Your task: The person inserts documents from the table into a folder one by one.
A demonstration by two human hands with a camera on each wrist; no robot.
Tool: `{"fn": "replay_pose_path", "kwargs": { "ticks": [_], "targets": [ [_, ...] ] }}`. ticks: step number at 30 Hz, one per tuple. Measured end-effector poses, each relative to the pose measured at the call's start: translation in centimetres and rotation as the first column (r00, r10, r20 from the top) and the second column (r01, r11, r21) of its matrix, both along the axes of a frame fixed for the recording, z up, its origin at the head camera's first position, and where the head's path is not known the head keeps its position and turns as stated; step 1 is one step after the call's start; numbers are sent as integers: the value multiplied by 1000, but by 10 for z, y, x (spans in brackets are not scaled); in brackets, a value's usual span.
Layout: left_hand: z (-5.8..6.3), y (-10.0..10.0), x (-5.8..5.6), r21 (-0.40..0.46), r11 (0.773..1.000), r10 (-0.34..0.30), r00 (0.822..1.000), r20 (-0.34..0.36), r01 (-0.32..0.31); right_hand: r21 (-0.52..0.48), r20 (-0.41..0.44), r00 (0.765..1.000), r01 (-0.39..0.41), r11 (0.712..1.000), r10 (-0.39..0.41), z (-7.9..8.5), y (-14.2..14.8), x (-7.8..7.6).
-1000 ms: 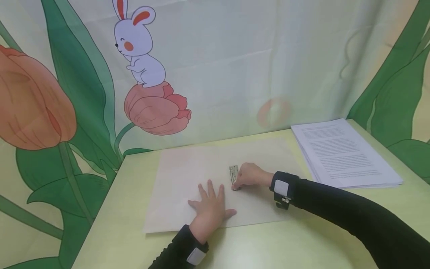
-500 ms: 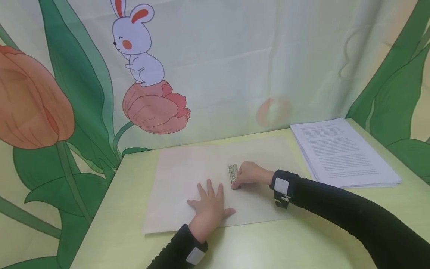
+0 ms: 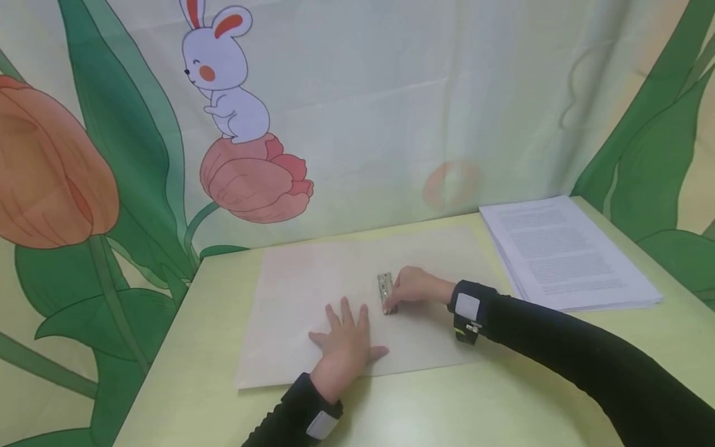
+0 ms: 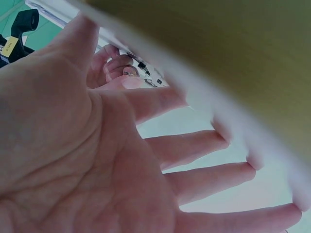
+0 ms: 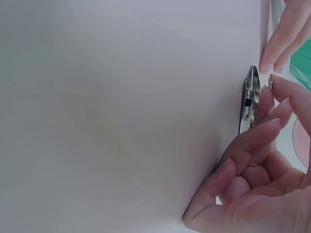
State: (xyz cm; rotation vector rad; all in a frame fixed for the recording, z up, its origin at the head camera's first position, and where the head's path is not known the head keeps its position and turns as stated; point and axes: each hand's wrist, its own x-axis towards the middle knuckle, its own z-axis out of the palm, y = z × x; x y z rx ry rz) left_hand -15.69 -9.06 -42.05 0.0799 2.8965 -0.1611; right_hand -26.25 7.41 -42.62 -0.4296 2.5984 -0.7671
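My right hand point(image 3: 410, 287) pinches a small shiny piece point(image 5: 270, 80) between thumb and forefinger, its kind too small to tell. The other fingers curl in close to the sheet. Beside the fingertips lies a narrow silvery strip point(image 3: 385, 287) with dark markings; in the right wrist view this metal strip point(image 5: 250, 99) looks raised, with shiny facets. Its near end is partly covered by the fingers in the head view. My left hand point(image 3: 343, 347) lies with fingers spread on the large pale sheet point(image 3: 290, 298), left of the strip and nearer me, its thumb pointing right.
A stack of printed paper point(image 3: 570, 254) lies at the table's back right. The sheet rests on a pale yellow table point(image 3: 424, 410). A curtain with a rabbit and tulips point(image 3: 357, 112) hangs along the back edge. Both wrists wear dark bands.
The head view has shifted slightly. The right hand's fingertips stay at the strip's near end with only a tiny movement; the left hand stays spread on the sheet.
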Motion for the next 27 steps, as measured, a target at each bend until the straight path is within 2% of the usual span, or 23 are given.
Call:
{"fn": "replay_pose_path", "kwargs": {
  "ticks": [13, 20, 27],
  "targets": [
    [-3, -3, 1, -2, 1000, -19, 999, -29, 19, -33, 5, 1000, -8, 999, 9, 1, -1, 2],
    [-2, -2, 3, -11, 999, -35, 999, -35, 35, -86, 51, 998, 36, 996, -32, 1, -1, 4],
    [-2, -2, 2, -13, 999, -39, 999, -36, 38, -158, 60, 997, 65, 985, -56, 5, 0, 7]
  ]
}}
